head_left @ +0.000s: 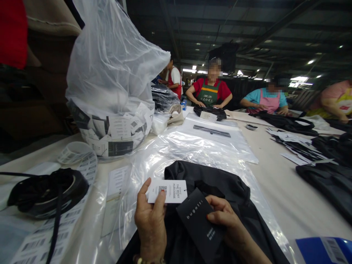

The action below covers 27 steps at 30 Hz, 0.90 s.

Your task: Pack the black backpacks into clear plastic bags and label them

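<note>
My left hand (150, 220) pinches a white hang tag (172, 190) printed with a QR code and text, thumb on top. A black hang tag (196, 220) with pale lettering is gripped between the thumb and fingers of my right hand (227, 218). The two tags meet near a small string at the white tag's corner. Beneath both hands lies a black bag (231, 179) of smooth fabric; its lower part runs out of view. Under the bag spreads a clear plastic bag (143, 161).
At left stand a large plastic sack of tags (110, 128), a roll of barcode labels (82, 161) and a black tape roll (49, 190). More black bags (327, 179) and tags (297, 146) lie at right. Several co-workers (210, 93) work across the table.
</note>
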Tool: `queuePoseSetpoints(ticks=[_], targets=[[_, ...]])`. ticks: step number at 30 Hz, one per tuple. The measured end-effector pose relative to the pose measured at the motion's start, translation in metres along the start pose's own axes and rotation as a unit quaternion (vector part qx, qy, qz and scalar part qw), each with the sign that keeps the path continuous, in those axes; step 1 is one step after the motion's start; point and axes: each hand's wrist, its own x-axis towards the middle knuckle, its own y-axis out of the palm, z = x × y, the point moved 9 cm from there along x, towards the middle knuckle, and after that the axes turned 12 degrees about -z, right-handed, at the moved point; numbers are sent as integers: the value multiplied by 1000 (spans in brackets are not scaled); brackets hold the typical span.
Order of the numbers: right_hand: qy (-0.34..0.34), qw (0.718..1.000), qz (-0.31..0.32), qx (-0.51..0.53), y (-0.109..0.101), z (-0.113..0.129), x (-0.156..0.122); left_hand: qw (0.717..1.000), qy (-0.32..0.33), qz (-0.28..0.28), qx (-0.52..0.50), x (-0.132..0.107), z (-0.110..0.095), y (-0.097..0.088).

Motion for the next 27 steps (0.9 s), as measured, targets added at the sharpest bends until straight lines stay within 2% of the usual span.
queuePoseSetpoints(ticks=[4,8,12,15,18,23,27], targets=[[26,998,13,48,1,2,-1,993,-96,30,-63,-4,7,8],[42,994,24,96,0,7,-2,989,-112,70,-59,-6,13,13],[35,988,9,151,-5,15,-2,985,-79,146,-52,-18,10,27],[39,982,-4,183,-10,16,-1,982,-64,172,-34,-27,9,34],[44,974,10,222,-11,16,1,979,-49,197,-14,-27,13,36],[35,968,13,247,-16,15,4,977,67,172,111,-12,10,24],[29,968,23,249,-14,16,3,972,113,173,110,-11,3,25]])
